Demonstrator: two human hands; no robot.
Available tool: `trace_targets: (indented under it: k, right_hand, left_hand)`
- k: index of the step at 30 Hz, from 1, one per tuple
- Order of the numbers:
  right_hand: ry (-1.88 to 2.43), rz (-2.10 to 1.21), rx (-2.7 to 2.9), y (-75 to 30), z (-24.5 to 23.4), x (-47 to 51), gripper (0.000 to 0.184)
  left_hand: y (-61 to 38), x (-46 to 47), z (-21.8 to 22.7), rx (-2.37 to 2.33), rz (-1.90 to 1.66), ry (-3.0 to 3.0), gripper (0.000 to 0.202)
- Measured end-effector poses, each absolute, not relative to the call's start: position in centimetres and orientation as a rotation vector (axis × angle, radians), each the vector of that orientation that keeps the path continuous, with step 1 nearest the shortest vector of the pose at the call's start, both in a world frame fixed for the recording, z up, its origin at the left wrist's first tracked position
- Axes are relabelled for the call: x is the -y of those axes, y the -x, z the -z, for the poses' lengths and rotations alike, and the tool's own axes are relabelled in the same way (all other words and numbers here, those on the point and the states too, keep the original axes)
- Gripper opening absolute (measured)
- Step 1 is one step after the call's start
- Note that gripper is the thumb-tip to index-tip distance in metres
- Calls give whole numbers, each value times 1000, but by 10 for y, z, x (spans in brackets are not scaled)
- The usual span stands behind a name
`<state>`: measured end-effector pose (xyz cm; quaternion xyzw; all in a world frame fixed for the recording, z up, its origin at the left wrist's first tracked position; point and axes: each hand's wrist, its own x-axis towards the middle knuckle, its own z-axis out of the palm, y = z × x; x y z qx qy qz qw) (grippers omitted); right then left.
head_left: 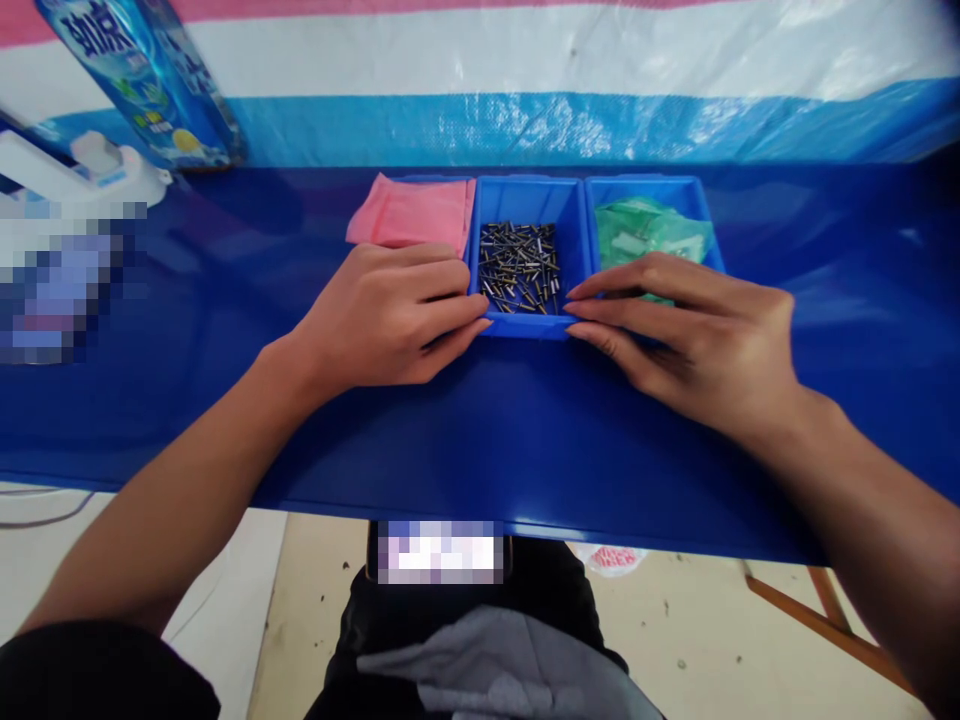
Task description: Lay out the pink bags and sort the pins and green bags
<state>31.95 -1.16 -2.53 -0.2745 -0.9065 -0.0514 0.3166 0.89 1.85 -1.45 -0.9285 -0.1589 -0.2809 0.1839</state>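
We rest our left hand (382,315) and right hand (682,335) on the glossy blue bench top (525,440) — fingers open, gripping nothing, tips just beside the front corners of a blue plastic bin (529,205) holding loose metal rivets (519,265) — with green plastic bags (649,232) in the next blue plastic bin (645,190).

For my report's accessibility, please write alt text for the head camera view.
The left hand and right hand rest at either side of a blue plastic bin holding small metal rivets on a blue table. A second bin with green plastic stands to its right, a folded pink sheet to its left.
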Motion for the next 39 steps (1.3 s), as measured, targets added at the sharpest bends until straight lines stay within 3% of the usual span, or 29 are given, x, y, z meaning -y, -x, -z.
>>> trace_targets:
  k: [10,39]
  right_hand:
    - [756,59,2399,-320,24,14,30]
    - [711,58,2408,-322,23,10,26]
  left_hand:
    - [-9,-18,17,567,757,2683,19]
    - [-4,-18,10,523,623,2702,24]
